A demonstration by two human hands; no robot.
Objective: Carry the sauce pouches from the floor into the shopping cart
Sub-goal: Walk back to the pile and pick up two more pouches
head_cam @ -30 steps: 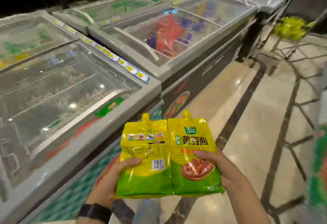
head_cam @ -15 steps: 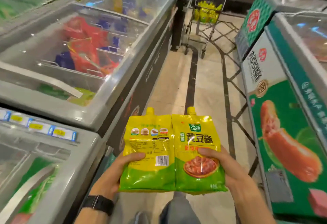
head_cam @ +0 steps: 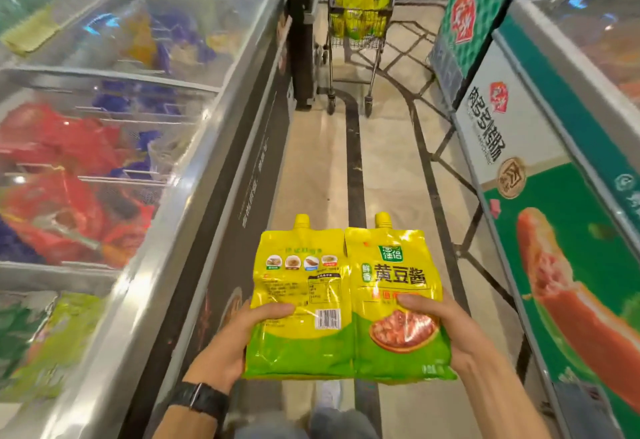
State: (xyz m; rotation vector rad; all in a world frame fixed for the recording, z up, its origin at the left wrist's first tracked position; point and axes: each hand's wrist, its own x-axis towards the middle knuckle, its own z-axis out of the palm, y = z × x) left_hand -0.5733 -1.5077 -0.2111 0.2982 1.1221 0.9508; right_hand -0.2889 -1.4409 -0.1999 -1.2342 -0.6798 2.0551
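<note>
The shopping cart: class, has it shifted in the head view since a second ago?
Yes. The shopping cart sat at the right edge; now it stands centred ahead, past the left freezer's end: the view turned.

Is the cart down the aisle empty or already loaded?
Loaded: the shopping cart basket already holds a heap of yellow pouches.

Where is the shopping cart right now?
In the head view, the shopping cart stands top centre at the aisle's far end, between the left freezer and the right freezer, already holding yellow pouches.
</note>
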